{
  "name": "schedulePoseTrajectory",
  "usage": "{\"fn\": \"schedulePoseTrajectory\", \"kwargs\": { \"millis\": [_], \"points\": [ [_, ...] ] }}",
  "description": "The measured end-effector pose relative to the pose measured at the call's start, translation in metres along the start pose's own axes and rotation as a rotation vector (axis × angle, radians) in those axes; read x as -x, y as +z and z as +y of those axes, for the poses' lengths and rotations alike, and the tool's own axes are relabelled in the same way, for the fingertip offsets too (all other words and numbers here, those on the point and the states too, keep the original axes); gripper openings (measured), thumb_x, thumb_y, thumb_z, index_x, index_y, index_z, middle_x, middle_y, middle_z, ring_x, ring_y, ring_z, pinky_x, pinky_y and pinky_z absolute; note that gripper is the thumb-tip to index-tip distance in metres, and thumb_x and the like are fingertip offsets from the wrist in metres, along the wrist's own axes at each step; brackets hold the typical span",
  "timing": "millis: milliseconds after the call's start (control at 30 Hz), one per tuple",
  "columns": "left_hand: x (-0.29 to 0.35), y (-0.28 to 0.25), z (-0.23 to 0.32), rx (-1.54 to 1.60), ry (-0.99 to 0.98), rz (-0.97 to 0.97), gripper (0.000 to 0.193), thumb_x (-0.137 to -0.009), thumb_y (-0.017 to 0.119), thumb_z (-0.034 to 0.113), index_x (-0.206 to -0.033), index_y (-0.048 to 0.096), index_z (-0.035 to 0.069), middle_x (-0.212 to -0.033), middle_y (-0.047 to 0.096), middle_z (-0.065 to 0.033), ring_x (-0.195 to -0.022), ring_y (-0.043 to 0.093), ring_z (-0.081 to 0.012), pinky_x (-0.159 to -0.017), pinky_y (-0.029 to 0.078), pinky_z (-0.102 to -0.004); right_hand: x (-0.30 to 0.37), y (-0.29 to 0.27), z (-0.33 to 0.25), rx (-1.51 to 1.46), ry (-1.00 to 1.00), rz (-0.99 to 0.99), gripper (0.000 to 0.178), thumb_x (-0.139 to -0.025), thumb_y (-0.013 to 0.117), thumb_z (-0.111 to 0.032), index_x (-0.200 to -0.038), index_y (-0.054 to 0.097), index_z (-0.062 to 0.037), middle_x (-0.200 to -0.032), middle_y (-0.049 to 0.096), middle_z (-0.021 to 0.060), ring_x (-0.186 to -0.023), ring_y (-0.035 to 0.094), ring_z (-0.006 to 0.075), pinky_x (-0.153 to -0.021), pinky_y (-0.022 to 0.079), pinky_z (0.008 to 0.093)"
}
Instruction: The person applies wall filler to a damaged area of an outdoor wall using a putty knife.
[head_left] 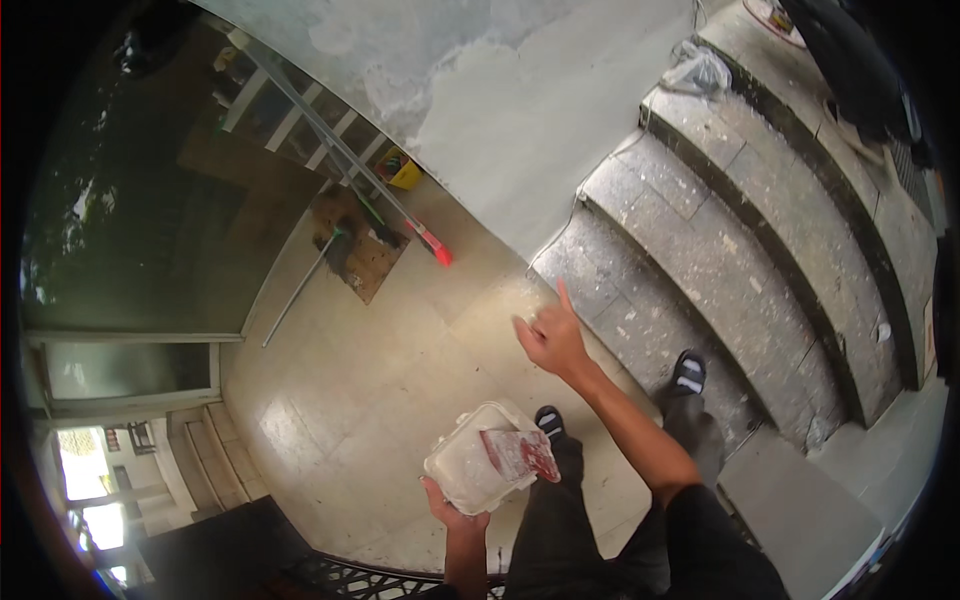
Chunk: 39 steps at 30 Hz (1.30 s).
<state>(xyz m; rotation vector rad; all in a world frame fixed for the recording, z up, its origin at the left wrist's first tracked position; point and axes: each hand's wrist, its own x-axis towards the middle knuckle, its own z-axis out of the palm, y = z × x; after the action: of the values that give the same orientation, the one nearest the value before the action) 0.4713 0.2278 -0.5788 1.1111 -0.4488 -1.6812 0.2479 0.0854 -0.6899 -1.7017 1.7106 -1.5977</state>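
Left of white-flecked stairs (690, 190): left hand (455, 510) grips whitish tub (458, 455), thumb at side, other fingers hidden beneath. Red flat tool (520, 456), smeared white, lies across tub. Nearer stairs, right hand (553, 340) empty, half open, index finger extended. Farther left of stairs, red-headed broom (430, 243).

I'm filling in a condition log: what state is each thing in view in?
White tub: held in the left hand, whitish inside
Flat red tool: lying across the tub, white-smeared
Right hand: empty, index finger extended
Steps: spotted with pale marks
Wall: patchy grey
Plastic bag: crumpled
Yellow container: has things in it
Red-headed pole: head down, untouched
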Motion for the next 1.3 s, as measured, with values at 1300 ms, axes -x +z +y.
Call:
{"fn": "schedulePoseTrajectory", "kwargs": {
  "millis": [1300],
  "points": [
    [-0.013,-0.085,0.048,-0.259,0.172,0.172,0.083,-0.09,0.039,0.07,-0.144,0.036,0.007,-0.142,0.044,-0.0101,-0.128,0.045,-0.0282,-0.103,0.04,-0.0455,-0.184,0.121,-0.024,-0.709,0.229,0.491,0.042,-0.083,0.05,-0.007,-0.043,0.041,0.0,-0.041,0.044,0.0024,-0.039,0.037,0.0113,-0.113,0.029,0.0473]
  ]
}}
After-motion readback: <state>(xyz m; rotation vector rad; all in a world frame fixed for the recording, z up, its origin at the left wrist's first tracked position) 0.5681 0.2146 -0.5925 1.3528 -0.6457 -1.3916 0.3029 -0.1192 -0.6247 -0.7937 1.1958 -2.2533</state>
